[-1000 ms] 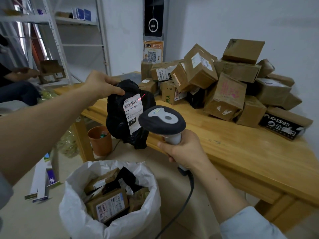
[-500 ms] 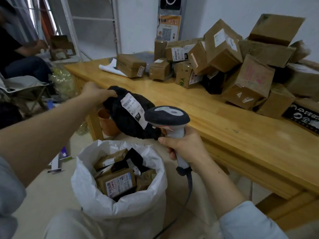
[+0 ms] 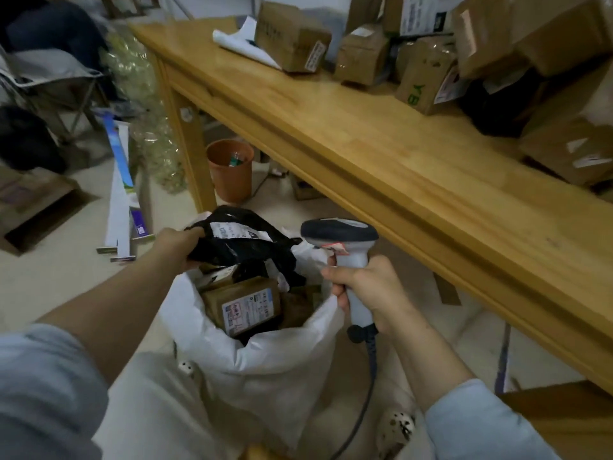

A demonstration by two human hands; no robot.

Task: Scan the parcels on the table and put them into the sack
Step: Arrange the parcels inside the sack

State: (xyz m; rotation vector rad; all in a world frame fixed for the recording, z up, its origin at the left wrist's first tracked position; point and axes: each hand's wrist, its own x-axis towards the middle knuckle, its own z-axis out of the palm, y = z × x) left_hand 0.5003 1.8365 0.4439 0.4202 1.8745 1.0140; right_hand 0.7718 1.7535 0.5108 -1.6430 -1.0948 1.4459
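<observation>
My left hand (image 3: pixel 177 245) grips a black plastic parcel (image 3: pixel 245 242) with a white label, held right over the mouth of the white sack (image 3: pixel 265 356). Inside the sack lie brown boxes, one with a printed label (image 3: pixel 247 307), and another black bag. My right hand (image 3: pixel 368 287) holds the grey barcode scanner (image 3: pixel 340 232) upright just right of the sack's rim, its cable hanging down. Several cardboard parcels (image 3: pixel 428 78) are piled on the wooden table (image 3: pixel 398 167) at the upper right.
An orange bin (image 3: pixel 230 169) stands under the table by its leg (image 3: pixel 190 154). Flat white boxes (image 3: pixel 121 190) and an open carton (image 3: pixel 36 207) lie on the floor to the left. A seated person's legs (image 3: pixel 56 31) show at the far upper left.
My left hand has carried the black parcel down from in front of the scanner to the sack's mouth. The scanner has dropped beside the sack, and my view has tilted downward.
</observation>
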